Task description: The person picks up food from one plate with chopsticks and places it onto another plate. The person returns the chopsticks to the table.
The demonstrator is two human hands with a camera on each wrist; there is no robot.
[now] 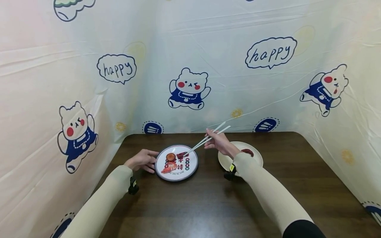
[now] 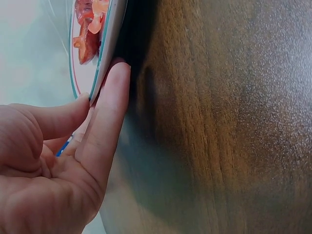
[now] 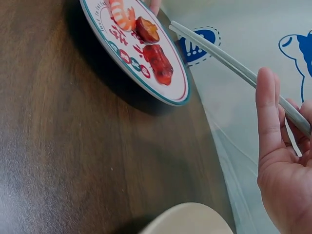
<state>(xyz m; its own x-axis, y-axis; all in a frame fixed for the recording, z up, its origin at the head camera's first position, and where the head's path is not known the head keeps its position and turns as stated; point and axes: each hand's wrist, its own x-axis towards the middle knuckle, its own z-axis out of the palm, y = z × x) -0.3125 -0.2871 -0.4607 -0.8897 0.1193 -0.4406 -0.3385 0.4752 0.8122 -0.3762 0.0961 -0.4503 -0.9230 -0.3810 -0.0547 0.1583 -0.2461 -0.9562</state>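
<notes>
My left hand (image 1: 144, 160) pinches the near-left rim of a round white plate (image 1: 162, 158) between thumb and finger, with the thumb on top and a finger underneath, as the left wrist view shows. On this plate lie a shrimp (image 1: 169, 168), a round brown piece of food (image 1: 170, 157) and a glossy red meat piece (image 3: 158, 64). My right hand (image 1: 219, 142) holds a pair of pale chopsticks (image 3: 219, 56). Their tips are close together and overlap the red piece in the head view; in the right wrist view they stand apart from it, gripping nothing.
A cream plate (image 1: 223, 158) stands to the right, partly under my right forearm, with a dark red piece of food (image 1: 247, 152) on it. The brown wooden table (image 1: 178, 208) ends at a printed curtain (image 1: 148, 89) behind and along the sides.
</notes>
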